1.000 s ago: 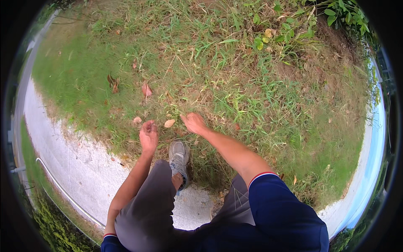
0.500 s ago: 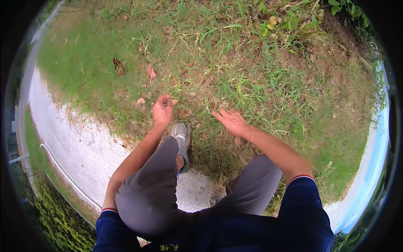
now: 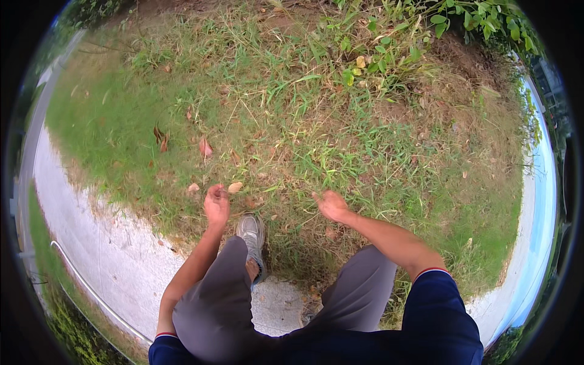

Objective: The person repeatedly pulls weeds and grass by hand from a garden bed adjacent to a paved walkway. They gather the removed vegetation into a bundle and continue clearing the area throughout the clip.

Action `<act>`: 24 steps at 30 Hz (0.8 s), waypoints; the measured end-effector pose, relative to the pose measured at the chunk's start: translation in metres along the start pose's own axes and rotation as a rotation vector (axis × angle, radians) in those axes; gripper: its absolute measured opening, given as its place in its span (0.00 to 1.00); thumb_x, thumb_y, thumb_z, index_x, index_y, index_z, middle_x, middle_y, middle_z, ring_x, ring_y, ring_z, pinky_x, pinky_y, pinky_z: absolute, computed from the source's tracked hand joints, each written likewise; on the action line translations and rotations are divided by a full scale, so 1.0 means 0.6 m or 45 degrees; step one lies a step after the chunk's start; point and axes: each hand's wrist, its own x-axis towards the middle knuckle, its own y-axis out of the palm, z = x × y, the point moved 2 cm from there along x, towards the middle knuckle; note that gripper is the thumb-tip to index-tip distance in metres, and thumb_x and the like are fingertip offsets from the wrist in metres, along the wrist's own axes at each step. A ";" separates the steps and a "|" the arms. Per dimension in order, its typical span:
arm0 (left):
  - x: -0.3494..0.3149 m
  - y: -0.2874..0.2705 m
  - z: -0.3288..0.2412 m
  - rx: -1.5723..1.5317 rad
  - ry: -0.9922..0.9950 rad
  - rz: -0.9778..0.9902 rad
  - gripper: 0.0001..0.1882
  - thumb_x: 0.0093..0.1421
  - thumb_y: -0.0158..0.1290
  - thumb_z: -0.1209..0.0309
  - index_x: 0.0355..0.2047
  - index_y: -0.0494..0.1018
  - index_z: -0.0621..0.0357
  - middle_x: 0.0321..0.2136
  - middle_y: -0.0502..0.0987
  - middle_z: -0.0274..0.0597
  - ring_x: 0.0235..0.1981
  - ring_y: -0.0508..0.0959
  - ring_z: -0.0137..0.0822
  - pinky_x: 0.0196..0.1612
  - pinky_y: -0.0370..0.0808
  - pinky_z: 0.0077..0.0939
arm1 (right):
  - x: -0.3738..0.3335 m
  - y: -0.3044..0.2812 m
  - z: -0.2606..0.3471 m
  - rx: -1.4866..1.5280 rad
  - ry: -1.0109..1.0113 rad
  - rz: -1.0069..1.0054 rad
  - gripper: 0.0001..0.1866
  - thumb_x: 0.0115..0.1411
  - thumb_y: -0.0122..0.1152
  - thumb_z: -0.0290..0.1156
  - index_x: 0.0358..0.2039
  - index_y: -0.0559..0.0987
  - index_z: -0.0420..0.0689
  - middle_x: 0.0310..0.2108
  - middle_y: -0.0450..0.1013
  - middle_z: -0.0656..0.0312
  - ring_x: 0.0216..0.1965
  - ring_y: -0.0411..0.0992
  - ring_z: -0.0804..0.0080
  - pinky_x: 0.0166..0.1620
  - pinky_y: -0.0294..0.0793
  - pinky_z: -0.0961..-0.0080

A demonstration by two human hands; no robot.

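Observation:
My left hand (image 3: pixel 217 205) is closed in a pinch just above the grass, beyond my shoe (image 3: pixel 250 234); anything between its fingertips is too small to make out. Close to its fingertips lies a tan dry leaf (image 3: pixel 235 187). To the right, my right hand (image 3: pixel 332 207) hovers low over the grass (image 3: pixel 347 164) with its fingers curled in. What the right fingers hold, if anything, I cannot make out. The two hands are apart, with green blades and dry stalks between them.
Dry reddish leaves (image 3: pixel 205 147) lie on the grass ahead. A leafy plant (image 3: pixel 380 61) grows at the far right beside bare brown soil (image 3: pixel 447 67). Pale pavement (image 3: pixel 109 225) borders the grass on the left, and a pale blue-and-white strip (image 3: pixel 538 201) curves along the right.
My view has tilted up, so the hands sit lower in it and more of the far plants shows. The right hand's fingers, stretched out before, are now curled. My left hand stays pinched.

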 end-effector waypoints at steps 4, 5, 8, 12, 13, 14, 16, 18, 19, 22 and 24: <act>0.003 0.022 -0.053 0.206 0.113 -0.002 0.14 0.55 0.50 0.67 0.41 0.72 0.59 0.25 0.75 0.43 0.25 0.75 0.32 0.30 0.72 0.27 | -0.134 -0.134 -0.214 -0.505 0.179 -0.600 0.11 0.54 0.51 0.35 0.28 0.75 0.41 0.20 0.72 0.50 0.23 0.73 0.53 0.30 0.74 0.61; 0.008 0.029 -0.077 0.234 0.083 0.033 0.14 0.55 0.50 0.67 0.40 0.73 0.58 0.26 0.76 0.45 0.27 0.76 0.36 0.32 0.72 0.30 | -0.176 -0.169 -0.243 -0.422 0.494 -0.523 0.11 0.53 0.52 0.35 0.31 0.74 0.40 0.21 0.73 0.48 0.29 0.74 0.51 0.36 0.74 0.59; 0.001 0.066 -0.158 0.321 0.167 0.169 0.13 0.55 0.50 0.66 0.40 0.74 0.56 0.27 0.77 0.47 0.29 0.77 0.41 0.35 0.72 0.34 | -0.257 -0.183 -0.317 -0.314 0.746 -0.391 0.20 0.54 0.55 0.45 0.37 0.72 0.40 0.29 0.74 0.45 0.37 0.73 0.49 0.40 0.73 0.58; 0.027 0.138 -0.260 0.293 0.376 0.399 0.14 0.59 0.49 0.62 0.41 0.74 0.56 0.27 0.77 0.47 0.29 0.77 0.43 0.36 0.72 0.35 | -0.234 -0.140 -0.295 -0.197 0.925 -0.067 0.38 0.50 0.59 0.57 0.48 0.65 0.36 0.44 0.70 0.44 0.46 0.71 0.51 0.46 0.71 0.60; 0.038 0.166 -0.291 0.350 0.401 0.478 0.15 0.60 0.48 0.60 0.41 0.74 0.56 0.28 0.77 0.47 0.30 0.77 0.44 0.37 0.72 0.35 | -0.228 -0.110 -0.310 -0.205 0.934 -0.102 0.37 0.50 0.59 0.55 0.49 0.64 0.36 0.47 0.68 0.44 0.48 0.70 0.52 0.47 0.71 0.61; 0.053 0.192 -0.323 0.418 0.425 0.552 0.17 0.61 0.46 0.59 0.42 0.73 0.56 0.29 0.77 0.48 0.31 0.77 0.45 0.38 0.72 0.36 | -0.214 -0.082 -0.321 -0.205 0.934 -0.134 0.37 0.51 0.60 0.53 0.50 0.63 0.36 0.49 0.66 0.44 0.49 0.69 0.53 0.48 0.71 0.62; 0.086 0.250 -0.367 0.458 0.531 0.614 0.20 0.62 0.44 0.56 0.45 0.71 0.58 0.35 0.76 0.52 0.37 0.76 0.47 0.43 0.71 0.37 | -0.176 -0.046 -0.333 -0.062 1.142 -0.166 0.32 0.52 0.58 0.46 0.50 0.63 0.37 0.51 0.64 0.45 0.51 0.67 0.53 0.49 0.70 0.63; 0.119 0.311 -0.398 0.520 0.763 0.569 0.25 0.62 0.42 0.55 0.50 0.66 0.62 0.46 0.70 0.58 0.48 0.71 0.51 0.52 0.66 0.40 | -0.153 -0.025 -0.345 0.052 1.238 -0.175 0.28 0.52 0.56 0.40 0.50 0.62 0.38 0.51 0.63 0.46 0.51 0.66 0.52 0.50 0.70 0.63; 0.124 0.343 -0.411 0.606 0.909 0.539 0.27 0.63 0.42 0.54 0.53 0.62 0.64 0.52 0.65 0.61 0.53 0.67 0.53 0.56 0.63 0.40 | -0.157 -0.021 -0.346 0.087 1.245 -0.168 0.27 0.52 0.55 0.37 0.49 0.62 0.38 0.50 0.64 0.46 0.51 0.67 0.52 0.50 0.70 0.63; 0.150 0.438 -0.461 0.758 0.892 0.507 0.37 0.60 0.43 0.49 0.57 0.55 0.71 0.59 0.54 0.63 0.61 0.54 0.56 0.63 0.51 0.43 | -0.155 -0.018 -0.357 0.126 1.214 -0.215 0.25 0.51 0.54 0.34 0.48 0.63 0.39 0.49 0.64 0.46 0.50 0.67 0.51 0.50 0.70 0.63; 0.168 0.492 -0.475 0.851 0.931 0.375 0.41 0.58 0.44 0.47 0.57 0.53 0.74 0.60 0.52 0.63 0.63 0.51 0.55 0.64 0.47 0.45 | -0.153 -0.017 -0.354 0.127 1.191 -0.230 0.24 0.51 0.54 0.34 0.47 0.63 0.39 0.49 0.65 0.46 0.49 0.67 0.51 0.50 0.70 0.63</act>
